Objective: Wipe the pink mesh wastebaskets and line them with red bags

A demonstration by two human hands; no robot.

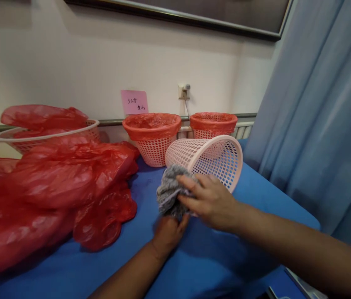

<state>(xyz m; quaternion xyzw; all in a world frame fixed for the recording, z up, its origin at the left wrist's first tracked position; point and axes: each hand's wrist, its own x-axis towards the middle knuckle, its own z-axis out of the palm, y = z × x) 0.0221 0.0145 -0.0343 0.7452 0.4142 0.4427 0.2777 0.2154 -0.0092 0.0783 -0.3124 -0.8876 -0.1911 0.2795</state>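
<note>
A pink plastic mesh basket (208, 158) lies tipped on its side on the blue-covered table (125, 265), its open mouth facing right. My right hand (211, 201) presses a grey cloth (169, 193) against the basket's bottom end, fingers closed over the cloth. My left hand (169, 232) sits just below the cloth, fingers curled up toward it and partly hidden under it; whether it grips the cloth or the basket is unclear.
A heap of red plastic bags (54, 187) covers the table's left side. Two pink baskets lined with red bags (152, 137) (213, 123) stand by the wall; another (45, 131) sits far left. A blue curtain (318, 124) hangs at right. A pink note (134, 102) is on the wall.
</note>
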